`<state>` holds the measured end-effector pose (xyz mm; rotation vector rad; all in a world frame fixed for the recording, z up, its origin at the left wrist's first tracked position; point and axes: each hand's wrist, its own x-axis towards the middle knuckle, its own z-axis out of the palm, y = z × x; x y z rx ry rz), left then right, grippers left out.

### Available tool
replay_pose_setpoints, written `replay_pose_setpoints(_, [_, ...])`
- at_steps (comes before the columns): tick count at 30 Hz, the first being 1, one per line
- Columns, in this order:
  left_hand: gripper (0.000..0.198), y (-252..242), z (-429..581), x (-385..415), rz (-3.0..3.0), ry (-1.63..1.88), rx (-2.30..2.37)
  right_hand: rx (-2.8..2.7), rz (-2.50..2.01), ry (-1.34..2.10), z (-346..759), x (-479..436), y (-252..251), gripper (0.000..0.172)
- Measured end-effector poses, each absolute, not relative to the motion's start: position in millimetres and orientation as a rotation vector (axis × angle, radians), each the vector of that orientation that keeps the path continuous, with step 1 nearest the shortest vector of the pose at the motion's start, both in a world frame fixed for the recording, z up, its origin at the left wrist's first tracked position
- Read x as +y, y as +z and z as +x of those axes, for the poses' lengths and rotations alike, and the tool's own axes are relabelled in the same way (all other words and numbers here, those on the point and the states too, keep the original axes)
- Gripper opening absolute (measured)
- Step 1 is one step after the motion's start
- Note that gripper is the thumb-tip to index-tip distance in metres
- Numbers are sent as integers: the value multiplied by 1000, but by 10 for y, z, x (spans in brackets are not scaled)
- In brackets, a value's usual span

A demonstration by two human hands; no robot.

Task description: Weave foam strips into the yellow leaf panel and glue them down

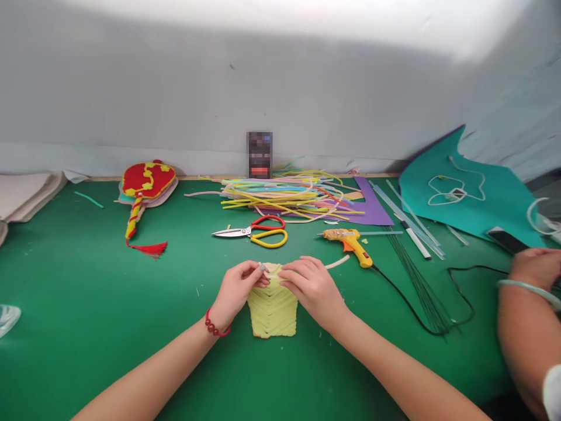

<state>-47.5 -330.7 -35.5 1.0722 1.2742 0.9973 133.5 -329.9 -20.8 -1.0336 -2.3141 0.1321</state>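
Manual work with fuzzy strips, seen from the head view. A yellow-green panel (273, 316), ribbed with strips that meet in V shapes along its middle, is at the lower centre of the view, directly before the person and between the two hands. The left hand (235, 287), wearing a red beaded bracelet (214, 325) at the wrist, is narrow, thumb and fingertips pinching the panel's upper left edge. The right hand (314, 286) bends its fingers over the upper right edge; its fingertips are partly hidden, and whether they grip the panel or only press on it cannot be told. A pale strip (338, 263) projects beyond the right hand. Just past the hands, scissors (250, 230) with one red and one yellow handle lie on the green surface (131, 351), blades to the left; to their right lies a yellow glue gun (352, 240), its black cord (402, 310) trailing rightward. Farther back is a heap of multicoloured strips (284, 199) beside a purple sheet (372, 204); a dark phone (260, 153) stands upright behind the heap. At left lies a red and yellow fan (146, 180) with a red tassel (153, 250). At the right margin, a co-worker's hand (535, 269) is near a teal sheet (499, 193).
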Motion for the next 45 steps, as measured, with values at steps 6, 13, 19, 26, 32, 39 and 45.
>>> replay_pose_setpoints(6, [30,-358,-508,-3327,1280,950,1433,-2267,-1017,234,1409,-3206,-403,18])
replay_pose_setpoints(13, [46,-356,-360,-3758,2401,494,1879,-2184,-1134,361,1352,-3208,-473,21])
replay_pose_setpoints(19, [49,-528,-291,-3839,2569,214,1884,-2221,-1136,389,1337,-3186,-562,20])
replay_pose_setpoints(26, [47,-499,-280,-3785,2639,62,1839,-2231,-1163,408,1363,-3180,-566,18])
replay_pose_setpoints(32, [49,-483,-271,-3783,2654,95,1830,-2260,-1162,407,1381,-3163,-507,18])
replay_pose_setpoints(39, [49,-472,-288,-3745,2698,23,1822,-2300,-1189,367,1373,-3128,-518,17])
replay_pose_setpoints(45, [48,-405,-291,-3719,2706,18,1815,-2318,-1202,358,1393,-3096,-536,17])
